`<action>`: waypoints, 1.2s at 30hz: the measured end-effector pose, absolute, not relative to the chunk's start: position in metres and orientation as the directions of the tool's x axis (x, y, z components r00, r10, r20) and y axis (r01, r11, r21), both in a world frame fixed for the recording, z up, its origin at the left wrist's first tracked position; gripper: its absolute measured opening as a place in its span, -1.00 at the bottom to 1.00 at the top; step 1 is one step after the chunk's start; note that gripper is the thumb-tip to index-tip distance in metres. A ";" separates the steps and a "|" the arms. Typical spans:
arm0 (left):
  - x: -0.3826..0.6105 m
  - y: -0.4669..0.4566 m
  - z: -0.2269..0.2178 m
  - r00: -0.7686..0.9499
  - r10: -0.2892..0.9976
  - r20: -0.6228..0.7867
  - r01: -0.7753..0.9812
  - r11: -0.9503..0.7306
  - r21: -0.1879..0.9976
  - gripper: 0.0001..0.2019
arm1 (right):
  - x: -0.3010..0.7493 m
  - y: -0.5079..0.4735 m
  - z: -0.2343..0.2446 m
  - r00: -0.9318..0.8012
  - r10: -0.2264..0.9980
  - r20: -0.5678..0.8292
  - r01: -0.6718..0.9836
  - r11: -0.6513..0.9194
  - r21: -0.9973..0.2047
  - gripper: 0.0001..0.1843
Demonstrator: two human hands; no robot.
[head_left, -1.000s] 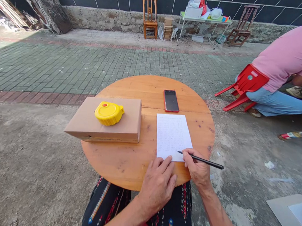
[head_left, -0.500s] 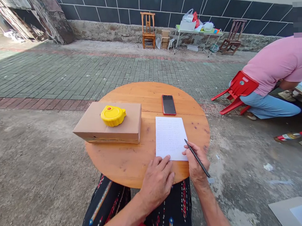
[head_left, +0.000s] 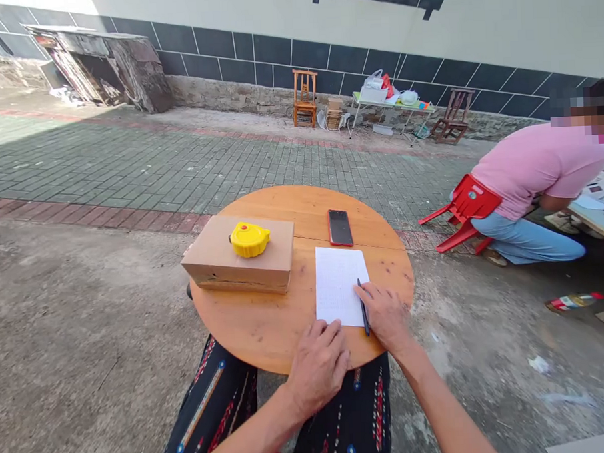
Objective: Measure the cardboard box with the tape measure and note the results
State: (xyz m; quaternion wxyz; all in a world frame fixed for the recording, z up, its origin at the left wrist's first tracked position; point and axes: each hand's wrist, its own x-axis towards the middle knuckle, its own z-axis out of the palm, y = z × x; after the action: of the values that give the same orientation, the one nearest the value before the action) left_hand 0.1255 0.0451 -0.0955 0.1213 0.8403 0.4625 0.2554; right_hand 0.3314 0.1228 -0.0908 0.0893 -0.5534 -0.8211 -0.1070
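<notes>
On the round desk (head_left: 267, 335), a sheet of paper (head_left: 339, 271) bearing faint marks is lying directly before the person, probably for easy reach. The left hand (head_left: 320, 359) is resting empty at the sheet's lower edge, its fingers loosely bent, perhaps steadying it. The right hand (head_left: 386, 313) is lying over the black pen (head_left: 365, 320), which is running along the sheet's right side; the view is not showing whether this grip is pinching the pen or merely touching it. The phone (head_left: 340, 227) is lying just beyond the sheet, seemingly leaving the hands room. To the left, the cardboard box (head_left: 277, 247) is sitting flat, its broad top supporting the yellow tape measure (head_left: 250, 240).
</notes>
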 end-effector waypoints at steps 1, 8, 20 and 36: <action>0.125 0.045 -0.096 0.438 0.841 0.319 0.715 -0.540 0.443 -0.79 | 0.330 0.124 -0.091 -0.373 0.891 0.261 0.928 0.363 0.086 -0.56; 0.125 0.044 -0.098 0.300 0.881 0.367 0.742 -0.457 0.491 -0.89 | 0.335 0.108 -0.109 -0.239 0.903 0.356 0.961 0.272 -0.044 -0.37; 0.127 0.044 -0.101 0.293 0.877 0.382 0.763 -0.455 0.458 -0.90 | 0.329 0.076 -0.142 0.021 0.888 0.460 0.800 0.261 -0.541 -0.55; 0.062 -0.010 -0.124 0.206 0.686 0.698 0.684 -0.611 0.399 -0.66 | 0.329 0.064 -0.120 0.482 0.839 0.253 0.469 -0.003 -0.883 -0.50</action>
State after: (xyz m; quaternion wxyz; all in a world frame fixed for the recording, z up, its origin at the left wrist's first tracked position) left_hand 0.0621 -0.0100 -0.1238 0.0010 0.7765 0.4412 0.4499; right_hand 0.3288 0.0642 -0.1201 0.5206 -0.6858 -0.4768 0.1774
